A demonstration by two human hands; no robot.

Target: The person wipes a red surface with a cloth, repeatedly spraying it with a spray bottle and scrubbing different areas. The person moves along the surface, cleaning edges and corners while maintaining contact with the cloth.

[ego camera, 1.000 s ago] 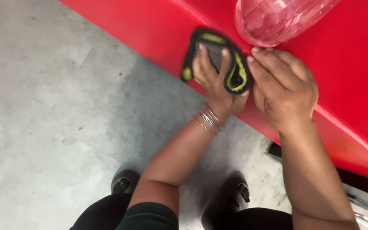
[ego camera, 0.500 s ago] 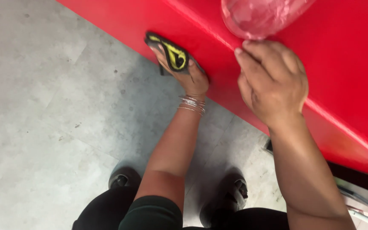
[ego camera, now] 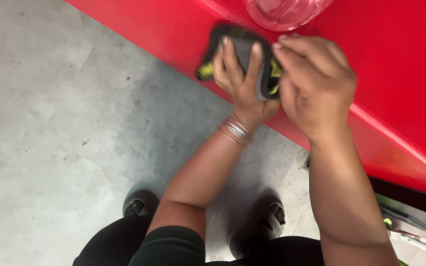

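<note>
The left hand (ego camera: 240, 81) presses a dark cloth (ego camera: 245, 47) with yellow-green trim flat against the red panel (ego camera: 173, 34), fingers spread over it. The right hand (ego camera: 314, 81), at three o'clock of the left, pinches the cloth's right edge with curled fingers. A clear plastic container (ego camera: 284, 11) stands at twelve o'clock, just beside the cloth; I judge a wide stroke upward could knock it over
</note>
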